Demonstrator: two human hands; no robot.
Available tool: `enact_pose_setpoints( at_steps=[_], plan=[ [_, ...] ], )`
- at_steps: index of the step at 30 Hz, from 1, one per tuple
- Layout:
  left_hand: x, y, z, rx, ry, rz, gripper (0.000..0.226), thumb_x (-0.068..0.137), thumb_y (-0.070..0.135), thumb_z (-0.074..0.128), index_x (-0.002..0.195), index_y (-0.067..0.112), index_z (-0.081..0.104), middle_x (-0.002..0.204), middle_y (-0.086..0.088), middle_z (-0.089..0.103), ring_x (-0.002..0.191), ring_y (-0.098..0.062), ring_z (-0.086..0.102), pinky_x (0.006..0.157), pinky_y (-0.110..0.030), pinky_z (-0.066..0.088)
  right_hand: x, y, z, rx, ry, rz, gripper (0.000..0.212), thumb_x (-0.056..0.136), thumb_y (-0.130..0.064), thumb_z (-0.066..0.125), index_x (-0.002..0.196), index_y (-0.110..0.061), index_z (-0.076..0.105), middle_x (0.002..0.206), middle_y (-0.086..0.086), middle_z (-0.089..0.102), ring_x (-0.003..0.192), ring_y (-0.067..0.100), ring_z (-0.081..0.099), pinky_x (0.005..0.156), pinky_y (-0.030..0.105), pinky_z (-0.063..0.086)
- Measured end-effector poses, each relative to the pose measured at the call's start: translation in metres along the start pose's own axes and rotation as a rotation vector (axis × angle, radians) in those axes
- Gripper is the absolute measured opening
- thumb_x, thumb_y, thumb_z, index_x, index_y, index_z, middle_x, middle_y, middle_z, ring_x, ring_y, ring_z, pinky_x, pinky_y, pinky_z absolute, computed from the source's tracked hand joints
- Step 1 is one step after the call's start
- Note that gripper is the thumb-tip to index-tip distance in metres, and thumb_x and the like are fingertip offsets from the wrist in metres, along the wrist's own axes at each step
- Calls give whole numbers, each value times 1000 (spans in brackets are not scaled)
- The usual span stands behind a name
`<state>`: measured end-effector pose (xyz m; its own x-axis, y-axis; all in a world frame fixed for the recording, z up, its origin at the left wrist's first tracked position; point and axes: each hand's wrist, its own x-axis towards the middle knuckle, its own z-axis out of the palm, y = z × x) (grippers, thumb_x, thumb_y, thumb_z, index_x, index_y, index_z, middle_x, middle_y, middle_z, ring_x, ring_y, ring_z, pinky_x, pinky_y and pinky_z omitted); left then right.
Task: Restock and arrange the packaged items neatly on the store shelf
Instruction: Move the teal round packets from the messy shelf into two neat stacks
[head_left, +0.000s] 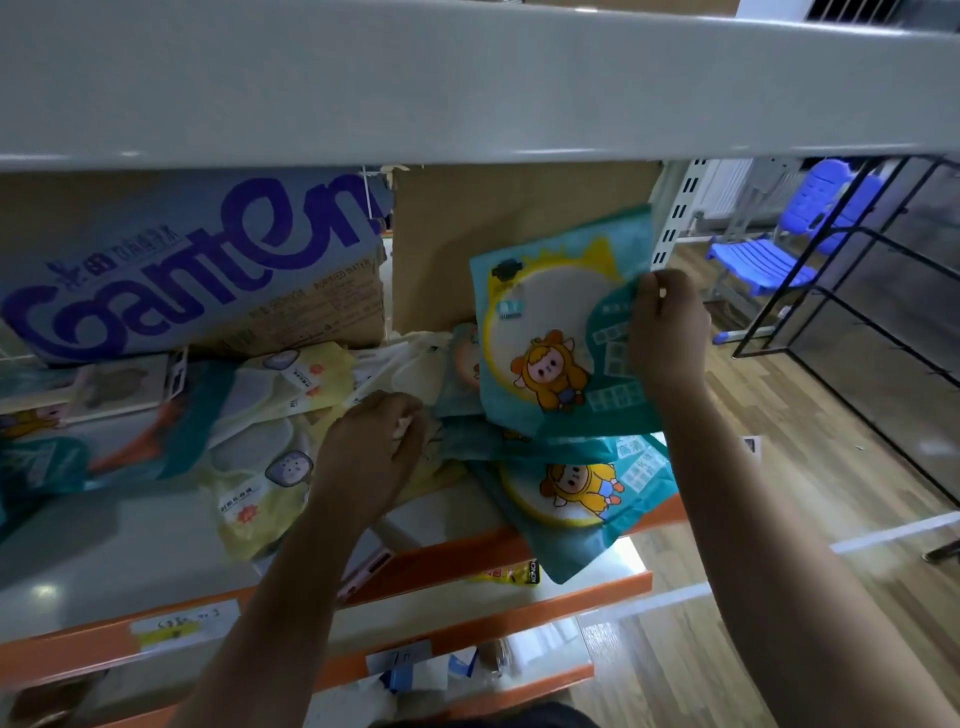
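- A person's right hand (667, 332) lifts a teal packet (556, 332) printed with a cartoon child in yellow. The fingers (655, 291) are curled tight over its right edge, and the packet stands tilted above the right end of the shelf (130, 530).
- The left hand (374, 447) reaches into the middle of the pile, fingers bent narrowly where pale yellow packets (260, 483) meet teal ones. Whether it actually holds one cannot be told.
- A second teal packet (587, 493) of the same design lies flat below the raised one, its corner hanging over the shelf's orange front edge (457, 556).
- More packets lie scattered and overlapping toward the left of the shelf.
- At the back stand a cardboard carton marked "Ganten" (197, 260) in blue and, just beside it, a plain brown box (493, 234).
- Right of the shelving, on a wood floor, are a blue chair (779, 249) and a black wire rack (883, 291).
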<state>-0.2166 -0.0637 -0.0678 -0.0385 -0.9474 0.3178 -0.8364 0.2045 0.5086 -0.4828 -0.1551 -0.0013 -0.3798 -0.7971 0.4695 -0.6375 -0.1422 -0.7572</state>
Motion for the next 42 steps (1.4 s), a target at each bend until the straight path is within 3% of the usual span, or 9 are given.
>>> enact_pose_setpoints(
  at_steps=[2,4,12,16,23,28,32,37,42],
  plan=[
    [11,0,-1,-29,-20,-31,27,96,27,53,116,14,64,107,-6,66,96,-22,61,80,-37,50,0,18,-3,32,-98,127,32,103,-29,41,106,-5,62,91,3,60,77,20,59,55,17,42],
    [24,2,-4,-22,-60,-52,28,95,29,55,118,16,64,107,-1,66,93,-16,61,78,-33,51,-6,34,-6,87,-173,219,34,102,-31,43,102,-5,65,95,9,66,84,25,65,69,34,54],
    [85,7,24,-29,-277,-198,37,97,33,48,84,1,60,82,-15,61,81,-31,59,63,-32,38,-33,73,-23,357,-323,530,25,95,-22,60,113,-6,62,95,12,72,79,22,71,69,39,59],
    [105,10,49,-159,-233,-396,41,93,48,53,81,8,55,75,-2,53,70,-18,52,55,-30,35,-40,77,-25,388,-320,555,23,97,-18,56,117,-6,58,101,14,70,84,24,70,77,42,59],
    [112,11,67,-461,-202,-528,45,82,45,70,110,10,65,105,-6,68,95,-24,63,89,-45,53,-52,83,-22,294,-294,551,30,96,-24,58,122,-12,53,109,9,68,95,26,69,87,52,55],
    [104,6,57,-522,-67,-518,27,80,33,74,100,16,66,92,3,67,89,-19,64,83,-42,54,-56,79,-23,371,-250,550,26,96,-23,59,119,-16,51,103,5,71,90,22,71,85,49,57],
    [94,-2,40,-513,60,-508,27,89,31,65,112,15,61,93,3,63,76,-4,55,59,-25,40,-54,66,-28,451,-363,546,20,93,-21,62,110,-9,62,100,8,72,89,23,71,82,42,57],
    [62,-25,4,-398,145,-571,37,96,32,54,125,10,56,114,-9,61,104,-27,58,90,-42,47,-65,46,-15,505,-509,503,18,93,-22,62,102,-8,68,94,10,73,84,25,71,75,38,58],
    [9,-58,-35,-413,372,-584,23,94,22,56,113,11,59,87,-2,56,75,-18,53,67,-34,41,-87,19,20,560,-498,432,8,100,-25,51,103,-21,58,95,13,69,79,26,70,67,42,59]
  ],
)
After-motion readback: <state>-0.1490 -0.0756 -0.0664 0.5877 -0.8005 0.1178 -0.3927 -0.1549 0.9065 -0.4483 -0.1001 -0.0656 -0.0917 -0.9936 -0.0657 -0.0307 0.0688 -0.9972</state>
